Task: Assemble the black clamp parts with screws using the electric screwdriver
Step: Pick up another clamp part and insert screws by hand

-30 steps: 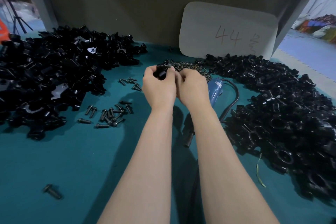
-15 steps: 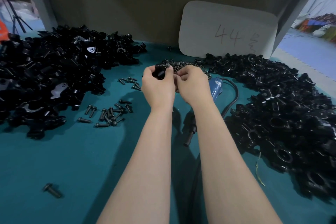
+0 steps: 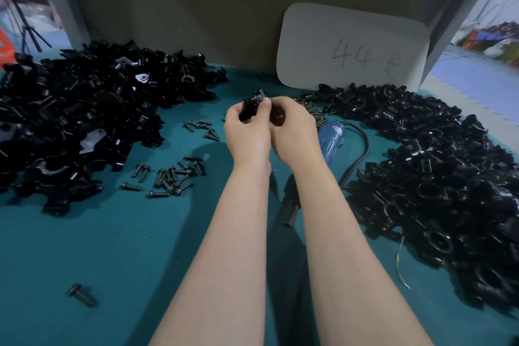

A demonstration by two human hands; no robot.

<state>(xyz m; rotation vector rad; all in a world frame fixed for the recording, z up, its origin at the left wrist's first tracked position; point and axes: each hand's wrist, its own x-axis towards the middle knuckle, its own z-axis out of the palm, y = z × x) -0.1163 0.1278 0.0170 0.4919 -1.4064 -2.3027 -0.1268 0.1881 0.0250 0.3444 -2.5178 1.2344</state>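
The teal cloth-covered surface [image 3: 112, 247] bears a heap of black plastic clamp parts [image 3: 70, 126] at left, a larger heap [image 3: 438, 177] at right, scattered dark metal screws [image 3: 171, 177] between, and a blue-bodied electric screwdriver [image 3: 331, 137] with its black cord [image 3: 361, 149].

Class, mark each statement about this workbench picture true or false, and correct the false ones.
1. The left hand holds a black clamp part. True.
2. The electric screwdriver is held in the right hand. False: it lies on the green table, partly hidden by the right forearm.
3. Loose screws lie on the table left of the arms. True.
4. The white card reads 12. False: it reads 44.
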